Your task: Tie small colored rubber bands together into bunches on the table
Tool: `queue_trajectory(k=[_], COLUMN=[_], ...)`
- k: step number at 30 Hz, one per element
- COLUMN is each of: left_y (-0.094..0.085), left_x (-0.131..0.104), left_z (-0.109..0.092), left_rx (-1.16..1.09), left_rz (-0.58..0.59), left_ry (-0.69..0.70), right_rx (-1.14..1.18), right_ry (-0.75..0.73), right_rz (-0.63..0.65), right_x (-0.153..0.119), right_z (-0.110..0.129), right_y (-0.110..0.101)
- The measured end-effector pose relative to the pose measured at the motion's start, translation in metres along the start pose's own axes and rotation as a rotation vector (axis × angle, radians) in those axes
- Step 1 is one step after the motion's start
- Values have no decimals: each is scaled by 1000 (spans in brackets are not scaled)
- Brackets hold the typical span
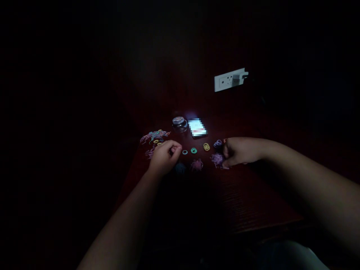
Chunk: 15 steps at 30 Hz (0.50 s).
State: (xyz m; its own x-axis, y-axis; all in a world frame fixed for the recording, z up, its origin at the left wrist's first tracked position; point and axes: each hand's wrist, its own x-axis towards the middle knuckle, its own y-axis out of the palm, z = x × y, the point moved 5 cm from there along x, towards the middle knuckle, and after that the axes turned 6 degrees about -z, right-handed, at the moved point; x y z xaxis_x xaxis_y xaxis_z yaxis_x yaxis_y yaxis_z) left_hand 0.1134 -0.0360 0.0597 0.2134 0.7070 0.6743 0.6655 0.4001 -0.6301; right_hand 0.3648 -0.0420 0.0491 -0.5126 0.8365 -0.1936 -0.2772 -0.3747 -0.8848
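My left hand (165, 155) is curled with its fingertips pressed together. Whatever it may hold is too small and dim to make out. It hovers beside a loose heap of mixed small elastic bands (156, 135). My right hand (239, 150) is bent downward, its fingers drawn together at the edge of a purple pile of thin bands (217, 160); what lies between the fingertips is hidden. Between the hands sit small ring groups: blue (185, 152), green (194, 150), yellow (206, 147) and purple (217, 143). Nearer me lie a pink pile (197, 165) and a shadowed bluish pile (180, 168).
A lit phone (197, 128) lies on the dark reddish table (242, 202), next to a round clear jar (179, 123). Behind, a white wall socket (230, 79) has a plug in it. Surroundings are very dark.
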Motion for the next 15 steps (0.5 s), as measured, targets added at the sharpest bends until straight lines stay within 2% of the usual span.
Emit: queue_trajectory(k=[4, 6, 9, 12, 15], left_y=[-34, -45, -47, -37, -31], left_x=[-8, -15, -24, -28, -30], left_z=[68, 95, 116, 124, 127], left_rx=[145, 225, 309, 329, 278], left_rz=[-266, -295, -221, -70, -46], left_ry=[-305, -444, -592, -699, -738], right_rx=[95, 142, 186, 223, 243], right_ry=[-174, -230, -264, -290, -309], right_rz=[-212, -272, -303, -325, -355], right_x=[7, 11, 15, 15, 16], right_z=[1, 2, 5, 10, 12], right_y=[-9, -8, -4, 0, 0])
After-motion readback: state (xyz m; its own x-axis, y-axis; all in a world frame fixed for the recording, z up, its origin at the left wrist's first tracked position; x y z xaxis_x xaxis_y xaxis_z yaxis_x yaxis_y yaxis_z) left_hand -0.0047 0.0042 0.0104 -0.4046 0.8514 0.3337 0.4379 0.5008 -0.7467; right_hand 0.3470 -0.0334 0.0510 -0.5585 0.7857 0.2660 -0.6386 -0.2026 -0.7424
